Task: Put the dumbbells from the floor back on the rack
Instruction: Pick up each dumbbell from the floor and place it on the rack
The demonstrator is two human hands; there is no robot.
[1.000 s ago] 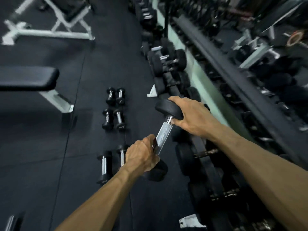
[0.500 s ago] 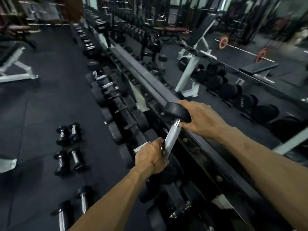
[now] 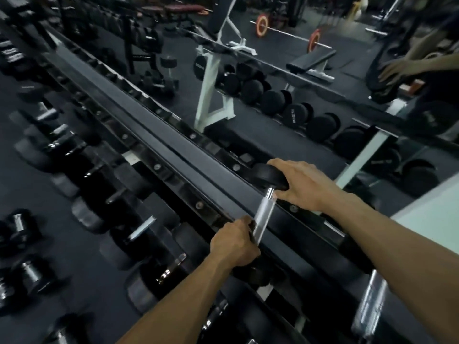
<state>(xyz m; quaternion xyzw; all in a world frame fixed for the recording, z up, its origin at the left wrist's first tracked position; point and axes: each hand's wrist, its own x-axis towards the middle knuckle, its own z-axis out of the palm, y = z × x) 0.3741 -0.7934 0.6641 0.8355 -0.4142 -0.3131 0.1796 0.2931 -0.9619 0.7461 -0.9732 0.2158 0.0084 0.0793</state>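
Gripping the lower handle, left hand (image 3: pixel 234 244) fingers curl round dumbbell (image 3: pixel 265 212) | handle runs toward 1 o'clock over the rack (image 3: pixel 173 145) top rail | right hand (image 3: pixel 301 186) fingers wrap its upper head | floor (image 3: pixel 82 264) dumbbells at 9 o'clock

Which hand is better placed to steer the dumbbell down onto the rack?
Probably the right hand: it cups the dumbbell's far head directly over the rack top rail. The left hand grips the handle's lower end, mainly bearing weight.
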